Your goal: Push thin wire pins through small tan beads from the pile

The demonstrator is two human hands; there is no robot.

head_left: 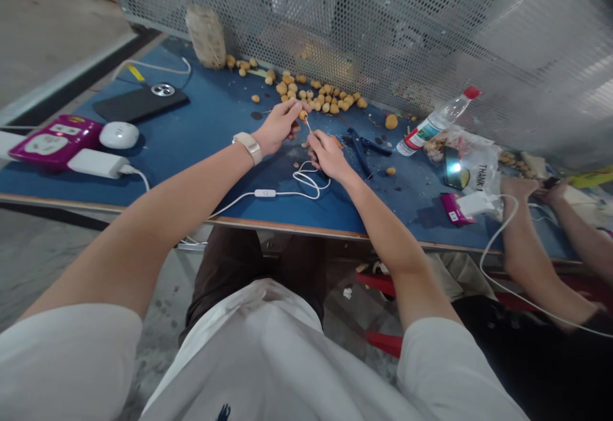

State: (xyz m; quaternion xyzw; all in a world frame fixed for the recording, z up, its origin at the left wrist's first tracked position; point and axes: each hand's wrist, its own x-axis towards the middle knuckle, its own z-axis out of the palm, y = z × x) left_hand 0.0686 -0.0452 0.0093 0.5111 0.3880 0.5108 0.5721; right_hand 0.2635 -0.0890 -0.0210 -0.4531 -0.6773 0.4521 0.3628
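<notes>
My left hand [282, 124], with a pale watch on its wrist, is closed with the fingertips pinching a small round tan nut-like piece [303, 115]. My right hand [327, 154] is wrapped round a tool with a thin metal tip [307, 124]; the tip meets the piece, and the handle is mostly hidden by the fingers. A white cord [306, 181] with an inline switch [265, 193] loops below the right hand. Many similar tan pieces [330, 98] lie in a heap beyond both hands. Blue-handled pliers [360, 151] rest just right of my right hand.
A black phone [138, 107], a white earbud case [119, 135] and a purple power strip [60, 142] sit at left. A cloudy bag [205, 36] stands at the mesh panel [345, 31]. At right are a red-capped bottle [435, 124] and another person's arms [531, 261].
</notes>
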